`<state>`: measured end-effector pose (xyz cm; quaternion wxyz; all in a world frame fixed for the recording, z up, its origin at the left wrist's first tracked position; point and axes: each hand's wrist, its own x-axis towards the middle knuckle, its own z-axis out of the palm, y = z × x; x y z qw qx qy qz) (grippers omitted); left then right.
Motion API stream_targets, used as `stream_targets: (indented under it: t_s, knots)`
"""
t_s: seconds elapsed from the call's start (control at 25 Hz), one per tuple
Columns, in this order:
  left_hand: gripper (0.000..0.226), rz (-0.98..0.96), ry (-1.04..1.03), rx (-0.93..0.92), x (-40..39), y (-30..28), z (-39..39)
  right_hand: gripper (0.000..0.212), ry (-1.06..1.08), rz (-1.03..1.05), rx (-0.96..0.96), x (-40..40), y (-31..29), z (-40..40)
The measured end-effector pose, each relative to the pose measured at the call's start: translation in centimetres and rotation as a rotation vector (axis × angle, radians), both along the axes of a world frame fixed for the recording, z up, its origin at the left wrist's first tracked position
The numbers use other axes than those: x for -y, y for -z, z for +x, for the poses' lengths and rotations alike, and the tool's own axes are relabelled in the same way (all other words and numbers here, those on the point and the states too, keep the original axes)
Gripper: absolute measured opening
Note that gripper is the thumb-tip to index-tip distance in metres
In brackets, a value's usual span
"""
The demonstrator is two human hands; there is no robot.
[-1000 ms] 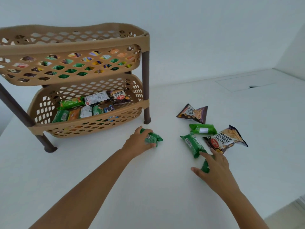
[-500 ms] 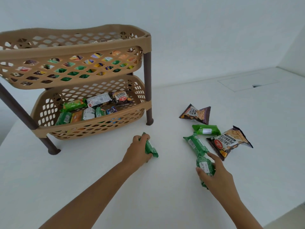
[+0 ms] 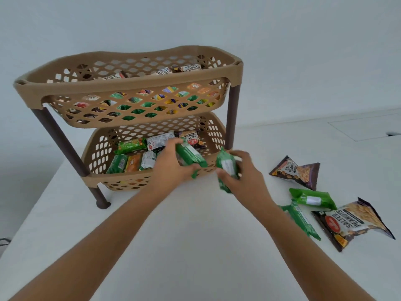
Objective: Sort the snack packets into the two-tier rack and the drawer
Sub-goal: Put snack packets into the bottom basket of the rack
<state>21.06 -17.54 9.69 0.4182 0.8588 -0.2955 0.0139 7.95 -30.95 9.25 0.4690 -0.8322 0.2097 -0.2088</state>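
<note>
A tan two-tier rack (image 3: 130,92) with dark legs stands on the white table. Both tiers hold several snack packets. My left hand (image 3: 171,170) grips a green packet (image 3: 189,154) over the front rim of the lower tier (image 3: 95,174). Just right of it, my right hand (image 3: 245,172) holds another green packet (image 3: 226,167) in front of the rack's right leg. On the table to the right lie two salted peanut bags (image 3: 297,172) (image 3: 351,222) and two green packets (image 3: 312,198) (image 3: 300,220).
The white table (image 3: 195,235) drops off at its left edge beside the rack. A flush panel (image 3: 366,127) with a small notch sits in the tabletop at the far right. A plain wall rises behind the rack.
Both hands have lifted their green packets off the table and carried them up to the lower tier's front. The view has shifted, with the rack now nearer the middle.
</note>
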Motion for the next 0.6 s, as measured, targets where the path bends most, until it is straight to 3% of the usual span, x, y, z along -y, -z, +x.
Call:
stream_targets:
  t_s: [0.2, 0.4, 0.6]
  knots:
    - [0.079, 0.186, -0.009, 0.037, 1.3, -0.3, 6.5, 0.049, -0.106, -0.145, 0.089, 0.2, -1.5, 10.3]
    - [0.08, 0.3, 0.072, 0.028, 4.6, 1.6, 9.9, 0.054, -0.08, -0.299, -0.095, 2.7, -0.4, 15.0]
    - [0.08, 0.503, 0.118, -0.01, 7.1, 4.2, 11.3, 0.05, -0.106, -0.51, -0.4, 3.6, 1.3, 16.8]
